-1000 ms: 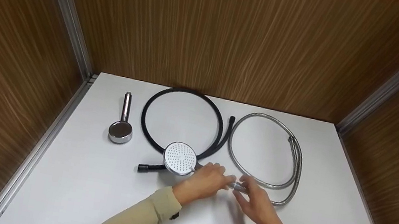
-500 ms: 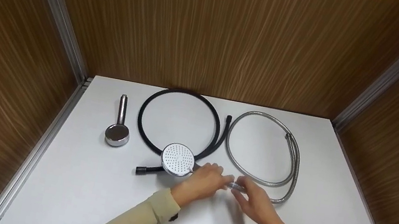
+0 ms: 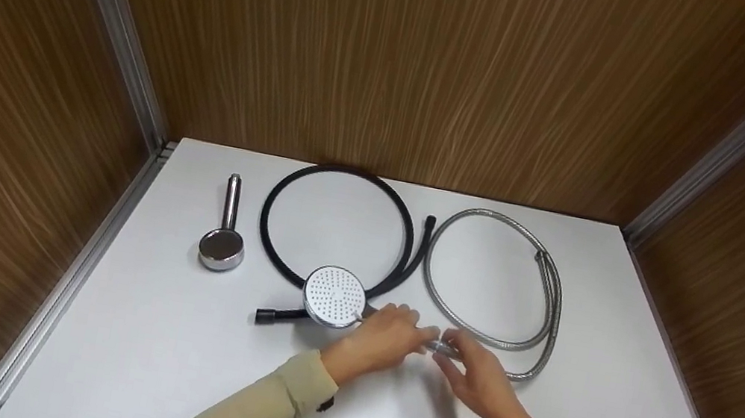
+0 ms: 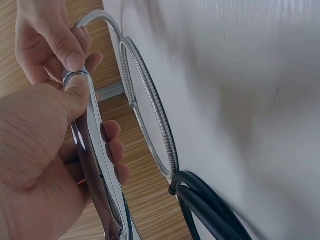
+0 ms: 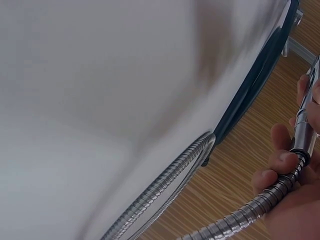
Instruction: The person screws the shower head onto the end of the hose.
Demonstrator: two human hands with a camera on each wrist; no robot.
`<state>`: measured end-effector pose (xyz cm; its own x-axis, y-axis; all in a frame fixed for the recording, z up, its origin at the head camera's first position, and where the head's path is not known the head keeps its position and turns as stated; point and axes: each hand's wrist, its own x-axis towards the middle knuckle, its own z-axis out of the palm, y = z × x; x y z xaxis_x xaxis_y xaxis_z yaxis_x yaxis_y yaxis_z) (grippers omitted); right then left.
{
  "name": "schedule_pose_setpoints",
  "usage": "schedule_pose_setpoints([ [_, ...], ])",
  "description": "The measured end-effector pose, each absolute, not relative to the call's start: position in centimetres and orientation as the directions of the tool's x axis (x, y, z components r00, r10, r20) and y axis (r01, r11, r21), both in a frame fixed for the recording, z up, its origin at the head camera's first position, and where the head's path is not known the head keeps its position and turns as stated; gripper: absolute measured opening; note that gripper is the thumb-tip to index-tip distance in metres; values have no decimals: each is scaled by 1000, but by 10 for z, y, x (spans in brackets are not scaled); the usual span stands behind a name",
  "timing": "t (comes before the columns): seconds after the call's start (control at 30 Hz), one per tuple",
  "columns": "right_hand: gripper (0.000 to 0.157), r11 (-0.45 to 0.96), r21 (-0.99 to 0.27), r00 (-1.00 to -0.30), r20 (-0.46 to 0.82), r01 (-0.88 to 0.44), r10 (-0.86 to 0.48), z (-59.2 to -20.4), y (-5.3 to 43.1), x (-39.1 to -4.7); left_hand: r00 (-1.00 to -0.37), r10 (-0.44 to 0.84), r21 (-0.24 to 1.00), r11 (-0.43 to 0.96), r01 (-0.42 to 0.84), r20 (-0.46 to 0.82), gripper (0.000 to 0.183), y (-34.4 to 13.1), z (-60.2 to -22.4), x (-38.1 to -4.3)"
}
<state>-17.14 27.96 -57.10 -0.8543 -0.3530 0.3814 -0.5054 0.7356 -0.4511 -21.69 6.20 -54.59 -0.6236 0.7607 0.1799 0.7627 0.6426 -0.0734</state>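
Note:
My left hand (image 3: 385, 336) grips the handle of a chrome shower head with a round white spray face (image 3: 333, 297), held up over the table's front middle. In the left wrist view its fingers wrap the shiny handle (image 4: 102, 165), thumb near the tip. The right hand (image 3: 483, 383) holds the end of a silver metal shower hose (image 3: 558, 308) against that tip. The right wrist view shows its fingers curled round the ribbed hose (image 5: 240, 216) just below the chrome connector nut (image 5: 303, 137). Nut and handle meet end to end in line.
A second, smaller chrome shower head (image 3: 221, 248) lies at the left of the white table (image 3: 137, 351). Behind the held head, a black shower hose (image 3: 264, 217) lies coiled, one end (image 3: 265, 316) pointing left. Wood-grain panels (image 3: 397, 62) stand at the back and sides.
Both hands stay at the joint between handle and hose; the right fingers have closed in slightly on the nut. The head view shifts a little.

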Motion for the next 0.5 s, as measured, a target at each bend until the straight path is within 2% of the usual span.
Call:
schedule_pose_setpoints([
  [0.17, 23, 735, -432, -841, 403, -523, -361, -573, 280, -171, -610, 766, -93, 635, 767, 201, 28, 61, -547, -216],
  [0.37, 40, 743, -450, -858, 384, -496, -341, -573, 280, -171, -611, 765, -98, 637, 765, 205, 30, 62, -547, -216],
  [0.5, 39, 735, -442, -847, 396, -514, -354, -572, 279, -172, -615, 764, -92, 639, 764, 198, 28, 62, -546, -216],
])
